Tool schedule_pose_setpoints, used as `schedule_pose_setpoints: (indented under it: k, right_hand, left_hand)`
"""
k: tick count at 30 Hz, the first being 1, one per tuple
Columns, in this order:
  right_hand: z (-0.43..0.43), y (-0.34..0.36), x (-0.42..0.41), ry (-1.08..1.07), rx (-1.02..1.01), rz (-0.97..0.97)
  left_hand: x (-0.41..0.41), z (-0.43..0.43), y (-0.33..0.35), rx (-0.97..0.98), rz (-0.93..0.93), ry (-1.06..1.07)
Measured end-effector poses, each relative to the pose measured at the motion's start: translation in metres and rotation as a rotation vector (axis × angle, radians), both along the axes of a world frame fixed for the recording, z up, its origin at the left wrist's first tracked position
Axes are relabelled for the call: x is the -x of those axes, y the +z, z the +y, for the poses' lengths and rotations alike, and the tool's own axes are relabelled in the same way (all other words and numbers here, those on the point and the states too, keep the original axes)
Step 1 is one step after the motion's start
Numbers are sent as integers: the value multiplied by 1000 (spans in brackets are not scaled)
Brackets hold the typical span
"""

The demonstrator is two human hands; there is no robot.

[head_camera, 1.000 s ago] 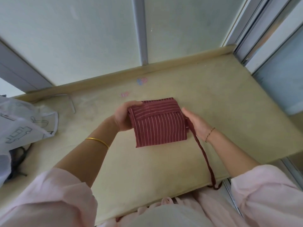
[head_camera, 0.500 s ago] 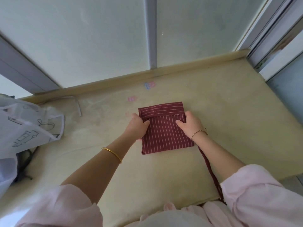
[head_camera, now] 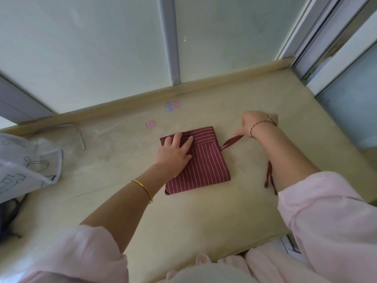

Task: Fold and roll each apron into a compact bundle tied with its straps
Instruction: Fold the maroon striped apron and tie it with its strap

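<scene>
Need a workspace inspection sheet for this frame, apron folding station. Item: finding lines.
Surface: yellowish tabletop, scuffed, two small stickers.
Job's things: striped maroon apron folded to a square; strap extends to its right.
Clutter: white printed bag at left edge.
Hands: left hand flat on apron; right hand pinches strap.
Cables: dark strands below bag, kind unclear.
Surroundings: frosted panels behind, window frame right.

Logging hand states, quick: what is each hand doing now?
Left hand: open, pressing flat on the folded apron.
Right hand: pinching the strap.
</scene>
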State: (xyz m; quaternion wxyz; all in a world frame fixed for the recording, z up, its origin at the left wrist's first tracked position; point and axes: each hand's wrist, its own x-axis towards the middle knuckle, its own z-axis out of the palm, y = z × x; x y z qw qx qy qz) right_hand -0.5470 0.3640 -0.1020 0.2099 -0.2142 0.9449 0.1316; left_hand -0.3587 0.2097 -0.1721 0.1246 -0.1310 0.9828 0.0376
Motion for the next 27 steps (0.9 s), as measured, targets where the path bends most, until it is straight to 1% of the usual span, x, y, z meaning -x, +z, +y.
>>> schedule_pose_setpoints:
  k: [2,3,4,6,7,8,9,10,12,14,16,19,21,23,25,27]
  right_hand:
    - [-7,4,2,0,-16,194]
    - [-14,2,1,12,45,236]
    - [-22,0,-2,45,141,236]
    - [-40,-12,-13,158,330,100]
    - [-48,-20,-21,213,383,-13]
    - [-55,-26,-31,258,375,-120]
    - [-61,-33,-38,298,321,-183]
    - [-64,-38,-45,331,248,-195]
    - [-68,-46,-49,358,176,-131]
    - [-73,-46,-49,332,160,-93]
    - [-81,-42,-45,281,118,-110]
    - [-91,-36,-38,186,-29,-203]
    - [-94,-35,-38,192,-56,-271]
    - [-90,-35,-35,241,45,-334]
    - [-81,-23,-32,295,240,-372]
    - [-71,-5,-30,345,432,-344]
  left_hand:
    - [0,-3,7,-116,45,-8]
    - [1,-5,11,-195,101,23]
    - [3,-8,15,-248,167,81]
    - [6,-15,20,-231,257,181]
    - [8,-17,20,-177,241,184]
    - [8,-18,17,-132,200,158]
    - [9,-19,13,-119,164,135]
    - [10,-19,9,-129,133,130]
    - [11,-22,5,-162,97,135]
    - [14,-25,3,-180,79,137]
    - [17,-27,6,-219,62,161]
    - [20,-29,7,-267,48,191]
    - [22,-30,10,-263,41,210]
    - [24,-34,16,-216,27,211]
    - [28,-44,28,-156,13,180]
    - [32,-53,49,-184,-13,154]
